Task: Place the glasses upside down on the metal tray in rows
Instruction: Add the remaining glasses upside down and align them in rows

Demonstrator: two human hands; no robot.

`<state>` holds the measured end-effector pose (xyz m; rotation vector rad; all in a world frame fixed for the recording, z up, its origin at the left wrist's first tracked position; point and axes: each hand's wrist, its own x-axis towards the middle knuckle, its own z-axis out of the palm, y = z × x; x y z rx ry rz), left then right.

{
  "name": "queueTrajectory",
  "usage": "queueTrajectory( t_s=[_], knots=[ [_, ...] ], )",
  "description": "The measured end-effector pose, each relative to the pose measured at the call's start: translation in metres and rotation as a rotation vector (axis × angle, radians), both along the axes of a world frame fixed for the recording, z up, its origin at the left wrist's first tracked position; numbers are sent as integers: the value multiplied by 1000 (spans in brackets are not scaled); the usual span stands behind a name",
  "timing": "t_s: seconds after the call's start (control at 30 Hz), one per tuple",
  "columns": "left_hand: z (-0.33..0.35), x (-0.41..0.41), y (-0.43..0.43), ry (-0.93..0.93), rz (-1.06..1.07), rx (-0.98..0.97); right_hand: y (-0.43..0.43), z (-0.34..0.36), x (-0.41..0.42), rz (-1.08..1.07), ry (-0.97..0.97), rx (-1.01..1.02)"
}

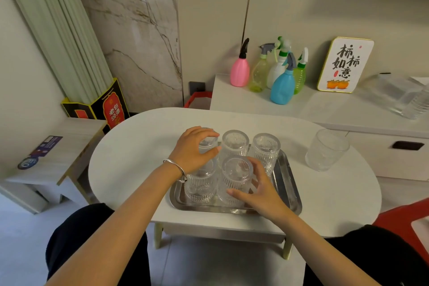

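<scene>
1. White and oval, the small table (130,160) stands on pale legs before a cream wall, with a low white counter behind it.
2. On the table lies the rectangular shiny metal tray (289,183), holding five clear ribbed drinking glasses, all upside down.
3. Back row: one glass under the left hand (193,152), the middle back glass (234,144), and the right back glass (265,148).
4. Front row: the front left glass (200,184) and the front middle glass (235,179); the front right spot is bare.
5. Left fingers curl around the back left glass (209,144), clamped on its base.
6. The right hand (260,190) rests against the front middle glass, fingers spread and touching its side.
7. A sixth clear glass (327,150) stands upright on the table, well apart to the tray's right.
8. Coloured plastic spray bottles (282,86) line the counter.
</scene>
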<state>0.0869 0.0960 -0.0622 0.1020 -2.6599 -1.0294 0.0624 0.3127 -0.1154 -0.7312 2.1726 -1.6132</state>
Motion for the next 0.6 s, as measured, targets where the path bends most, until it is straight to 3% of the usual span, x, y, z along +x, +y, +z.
queueTrajectory(
  t_s=[0.17,0.27,0.4,0.6],
  knots=[
    [17,-21,20,3,-74,13,35,46,-23,-11,158,-10],
    [25,-37,39,-14,-137,41,70,75,-56,-178,286,-33],
    [32,-59,69,-29,-194,29,112,82,-109,-432,378,247],
    [34,-79,100,-87,-225,42,136,64,-156,-425,252,573]
  ],
)
